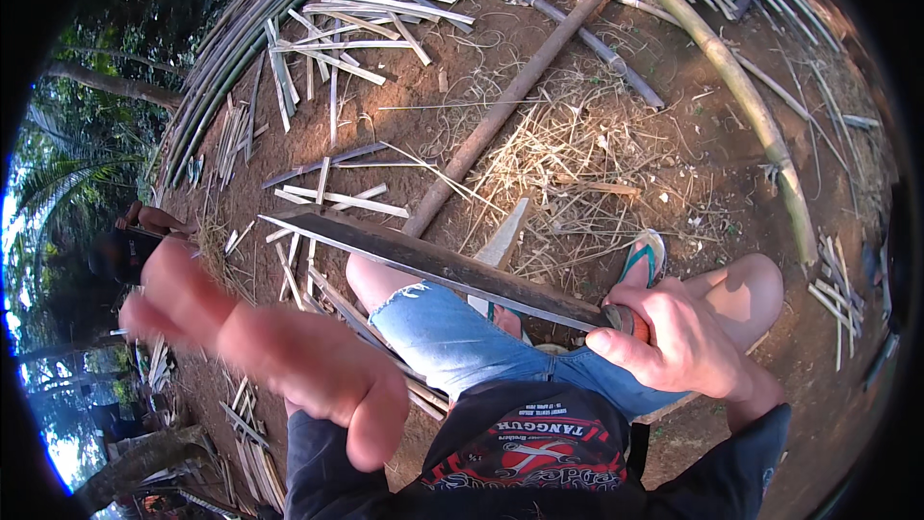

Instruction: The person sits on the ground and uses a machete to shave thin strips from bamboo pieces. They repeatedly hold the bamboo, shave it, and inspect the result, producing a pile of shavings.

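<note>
My right hand (679, 342) grips the handle of a long dark machete (433, 265). Its blade runs up and to the left, crossing above my left thigh in cut-off jeans. My left hand (260, 351) is raised close to the camera at the lower left, blurred, fingers spread, with nothing in it. A pale split bamboo piece (502, 239) lies on the ground between my knees, just beyond the blade. I am seated, with a foot in a teal sandal (643, 258) on the dirt.
Split bamboo strips (332, 48) lie scattered on the red earth ahead. A long brown pole (510, 96) and a thick bamboo culm (751, 101) cross the ground. Bent strips (241, 48) pile at the left. Another person (140, 236) sits at the far left.
</note>
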A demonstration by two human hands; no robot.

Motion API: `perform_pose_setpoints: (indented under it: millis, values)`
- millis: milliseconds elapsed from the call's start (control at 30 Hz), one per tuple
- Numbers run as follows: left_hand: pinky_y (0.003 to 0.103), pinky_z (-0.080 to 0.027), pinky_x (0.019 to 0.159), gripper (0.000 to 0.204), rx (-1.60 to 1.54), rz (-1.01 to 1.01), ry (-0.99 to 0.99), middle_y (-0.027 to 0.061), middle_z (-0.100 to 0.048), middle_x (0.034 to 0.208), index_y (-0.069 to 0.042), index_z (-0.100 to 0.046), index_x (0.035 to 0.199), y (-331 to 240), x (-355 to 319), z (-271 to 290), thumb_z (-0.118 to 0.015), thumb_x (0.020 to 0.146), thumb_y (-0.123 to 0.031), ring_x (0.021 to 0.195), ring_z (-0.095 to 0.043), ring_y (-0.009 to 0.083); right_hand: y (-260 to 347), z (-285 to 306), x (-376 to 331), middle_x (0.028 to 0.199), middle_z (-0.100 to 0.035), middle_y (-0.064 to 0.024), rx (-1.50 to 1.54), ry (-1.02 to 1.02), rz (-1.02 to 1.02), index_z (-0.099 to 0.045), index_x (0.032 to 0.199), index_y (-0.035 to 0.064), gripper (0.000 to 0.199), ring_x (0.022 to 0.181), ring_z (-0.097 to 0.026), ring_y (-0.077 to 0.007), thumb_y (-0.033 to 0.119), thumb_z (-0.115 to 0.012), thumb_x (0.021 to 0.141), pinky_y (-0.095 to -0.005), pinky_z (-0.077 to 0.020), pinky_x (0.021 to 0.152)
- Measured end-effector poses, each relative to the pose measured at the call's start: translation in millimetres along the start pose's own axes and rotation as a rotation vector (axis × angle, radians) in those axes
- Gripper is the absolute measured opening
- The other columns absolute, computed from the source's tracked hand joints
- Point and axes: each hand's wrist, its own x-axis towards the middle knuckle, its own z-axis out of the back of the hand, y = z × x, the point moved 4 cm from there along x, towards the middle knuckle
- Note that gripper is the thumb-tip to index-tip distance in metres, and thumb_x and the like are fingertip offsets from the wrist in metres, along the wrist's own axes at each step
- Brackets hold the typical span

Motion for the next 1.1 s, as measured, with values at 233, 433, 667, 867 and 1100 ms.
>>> perform_pose_setpoints:
  millis: [233,433,667,867,1100]
  values:
    - [0.056,-0.028,0.115,0.062,-0.114,-0.054,-0.353,0.0297,-0.050,0.137,-0.002,-0.054,0.134,-6.4,-5.9,5.8,-0.038,0.102,-0.052,0.137,-0.040,0.0461,-18.5,-7.2,-4.3,0.068,-0.053,-0.0085,-0.010,0.188,-0.234,-0.062,0.104,-0.0070,0.044,0.066,-0.056,-0.0277,0.032,-0.076,0.088,-0.0409,-0.0464,0.059]
    - [0.036,-0.052,0.072,0.030,-0.491,0.007,-0.096,0.0116,-0.059,0.100,-0.003,-0.065,0.107,-25.5,-54.6,-14.8,-0.076,0.080,-0.013,0.084,-0.060,0.0251,-18.1,-11.1,-4.7,0.068,-0.054,-0.0087,-0.078,0.089,0.039,-0.061,0.105,-0.0066,0.044,0.065,-0.056,-0.0262,0.029,-0.079,0.087,-0.0399,-0.0460,0.058]
    - [0.035,-0.053,0.070,0.025,-0.608,0.038,-0.168,0.0091,-0.061,0.095,-0.002,-0.066,0.090,-28.3,-69.8,-38.1,-0.079,0.072,0.009,0.084,-0.063,0.0245,-27.8,-13.7,14.0,0.047,-0.050,-0.0146,0.105,0.130,-0.121,-0.054,0.063,-0.0020,0.054,0.043,-0.054,-0.0321,0.041,-0.068,0.092,-0.0417,-0.0375,0.047]
    - [0.033,-0.055,0.071,0.037,-0.553,0.083,-0.112,0.0066,-0.062,0.095,-0.004,-0.070,0.096,-27.3,-65.5,-31.9,-0.086,0.064,0.006,0.085,-0.064,0.0241,-54.6,-26.0,25.4,0.054,-0.056,-0.0168,0.044,0.249,-0.296,-0.060,0.067,-0.0020,0.057,0.053,-0.060,-0.0365,0.049,-0.064,0.093,-0.0463,-0.0405,0.053]
    - [0.031,-0.055,0.069,0.046,-0.573,0.038,-0.102,0.0066,-0.062,0.100,-0.004,-0.070,0.101,-33.4,-70.9,-31.1,-0.089,0.061,0.005,0.086,-0.064,0.0239,-89.1,-39.8,20.7,0.058,-0.060,-0.0190,0.003,0.184,-0.312,-0.059,0.065,-0.0017,0.056,0.058,-0.063,-0.0375,0.046,-0.064,0.094,-0.0449,-0.0440,0.053]
